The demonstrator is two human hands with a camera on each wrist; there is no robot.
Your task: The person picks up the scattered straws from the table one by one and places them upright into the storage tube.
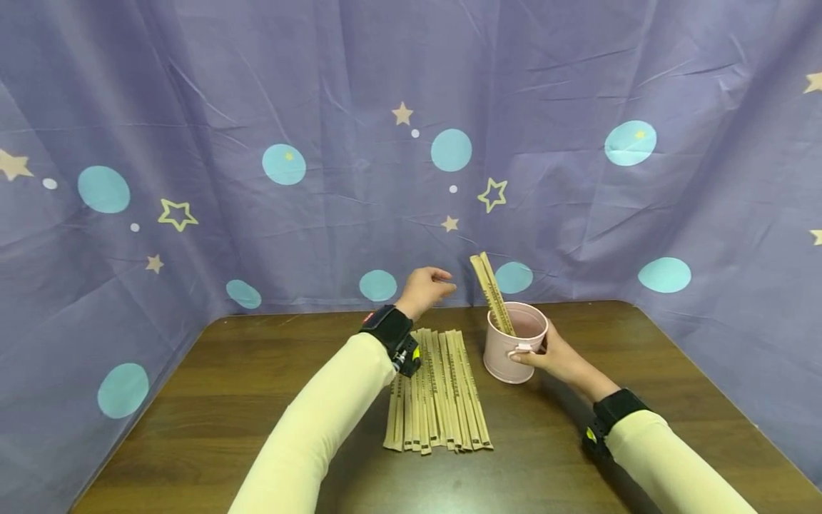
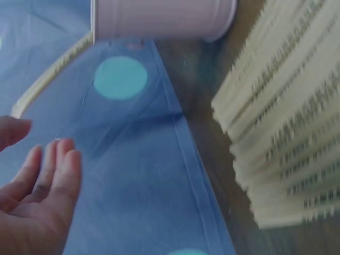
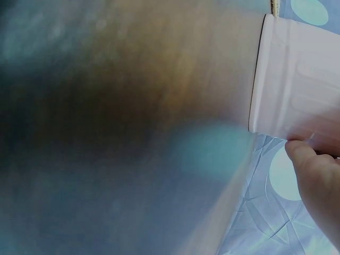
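The right hand (image 1: 557, 355) curls its fingers (image 3: 313, 175) around the pink cup (image 1: 514, 343), which stands on the table (image 1: 642, 428) with two sticks (image 1: 491, 291) leaning inside, while the left hand (image 1: 425, 288) hovers just left of the cup, fingers relaxed and holding nothing, above the row of sticks (image 1: 439, 389) lying left of the cup.

A staged recording corner: starry purple backdrop cloth (image 1: 411, 143) behind a wooden table (image 1: 225, 400).
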